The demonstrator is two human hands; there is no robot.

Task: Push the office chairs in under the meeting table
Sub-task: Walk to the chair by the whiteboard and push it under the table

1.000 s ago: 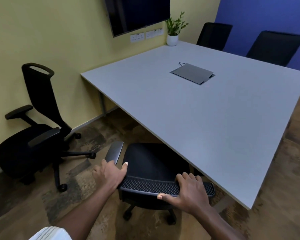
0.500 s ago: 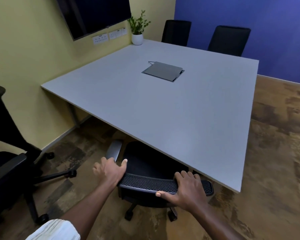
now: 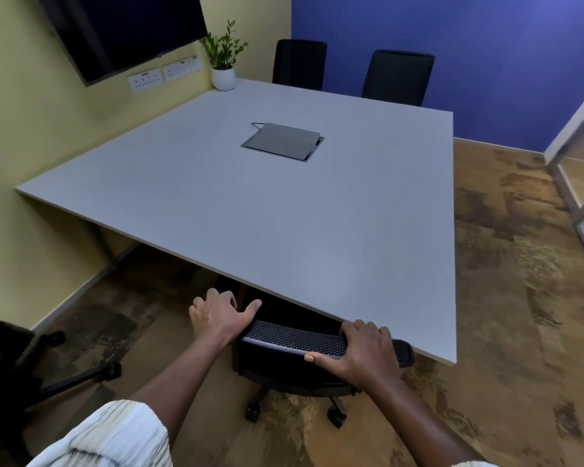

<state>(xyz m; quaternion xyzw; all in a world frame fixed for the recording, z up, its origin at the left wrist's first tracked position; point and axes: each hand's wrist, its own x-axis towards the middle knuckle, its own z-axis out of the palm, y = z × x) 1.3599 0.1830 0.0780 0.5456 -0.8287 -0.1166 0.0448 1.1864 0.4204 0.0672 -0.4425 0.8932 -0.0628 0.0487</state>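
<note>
Grey bench [image 3: 284,230], yellow and blue walls. Office chair [image 3: 317,358] seat tucked under near bench edge. Left hand [image 3: 221,316] and right hand [image 3: 364,352] on mesh backrest top, fingers [image 3: 351,330] curled over it.

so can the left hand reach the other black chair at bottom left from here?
Probably not without letting go: the left hand rests on the mesh chair back, and the spare chair sits well off to the side, open floor between.

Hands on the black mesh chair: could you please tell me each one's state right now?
Left hand: gripping the black mesh chair's backrest top, left end.
Right hand: clasped over its right end.
</note>
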